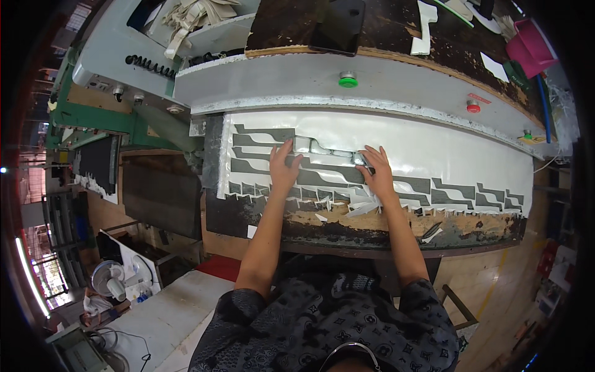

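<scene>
A long metal cutting die (331,152) with a stepped, curved outline lies on the white sheet (396,139) under the machine's beam. My left hand (284,166) grips its left end between thumb and fingers. At the other end, my right hand (377,168) pinches the die in the same way. Around and below it, dark openings (260,165) of matching shape run in rows through the sheet. Ragged white scraps (365,204) fringe the sheet's near edge.
The grey machine beam (266,87) spans just beyond the sheet, with a green button (348,79) and a red button (473,107). A dark phone (338,28) lies on the worn board above. Along the worn near edge rests a small dark tool (432,230). A fan (111,279) stands at left.
</scene>
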Demonstrator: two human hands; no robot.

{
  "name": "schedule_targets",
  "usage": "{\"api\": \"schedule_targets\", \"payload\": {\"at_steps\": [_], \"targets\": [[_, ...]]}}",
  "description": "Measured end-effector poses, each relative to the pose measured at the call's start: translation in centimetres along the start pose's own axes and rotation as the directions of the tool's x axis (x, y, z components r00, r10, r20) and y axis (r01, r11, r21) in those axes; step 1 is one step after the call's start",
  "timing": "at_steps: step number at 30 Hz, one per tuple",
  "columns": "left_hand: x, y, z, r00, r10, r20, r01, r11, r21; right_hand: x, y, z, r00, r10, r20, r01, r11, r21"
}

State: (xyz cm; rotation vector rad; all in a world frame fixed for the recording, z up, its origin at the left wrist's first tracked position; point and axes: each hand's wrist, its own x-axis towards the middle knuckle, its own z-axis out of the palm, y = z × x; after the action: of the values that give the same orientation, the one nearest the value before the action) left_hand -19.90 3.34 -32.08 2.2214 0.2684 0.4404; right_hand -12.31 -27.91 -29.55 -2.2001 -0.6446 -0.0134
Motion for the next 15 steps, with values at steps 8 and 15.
{"api": "schedule_targets", "payload": {"at_steps": [8,15], "targets": [[-0.4,-0.1,0.6,0.996,0.082,-0.035,-0.08,0.996,0.044,-0.7,0.8,0.6,0.997,0.05,-0.053,-0.05,0.999,-0.006],[-0.4,0.0,0.4,0.985,0.126,-0.122,-0.115,0.989,0.087,-0.9,-0.1,0.7,0.997,0.065,-0.034,-0.069,0.991,-0.111]]}}
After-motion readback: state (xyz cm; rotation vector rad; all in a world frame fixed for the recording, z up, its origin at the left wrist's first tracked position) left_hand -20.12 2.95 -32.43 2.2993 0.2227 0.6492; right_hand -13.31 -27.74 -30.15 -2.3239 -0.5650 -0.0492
